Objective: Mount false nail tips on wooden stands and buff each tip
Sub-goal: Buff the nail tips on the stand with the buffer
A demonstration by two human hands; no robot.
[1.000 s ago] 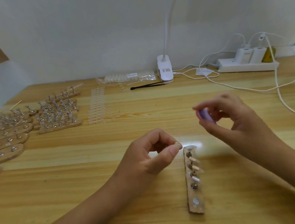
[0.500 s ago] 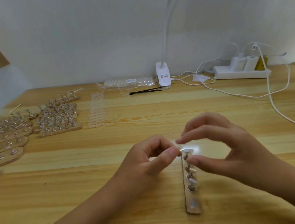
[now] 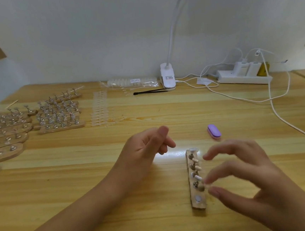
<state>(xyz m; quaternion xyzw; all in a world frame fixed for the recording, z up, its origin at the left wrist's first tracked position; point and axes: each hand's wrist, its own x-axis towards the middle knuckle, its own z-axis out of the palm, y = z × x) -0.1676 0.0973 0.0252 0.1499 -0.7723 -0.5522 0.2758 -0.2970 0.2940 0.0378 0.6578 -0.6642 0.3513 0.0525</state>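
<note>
Wooden stand (image 3: 198, 208) lies lengthwise on the counter (image 3: 79, 177): right hand (image 3: 245, 179) sits just right of it, grip pinching a small clear nail tip (image 3: 208, 184) (blurred) between thumb and forefinger, right at the stand's fourth peg, other fingers spread above. Left hand (image 3: 145, 149) hovers left of the stand's far end, grip loosely curled, holding nothing. Purple buffer block (image 3: 214, 131) lies flat on the counter beyond the stand's far end, slightly right, apart from both hands; more loaded stands (image 3: 59, 116) sit well left of it.
</note>
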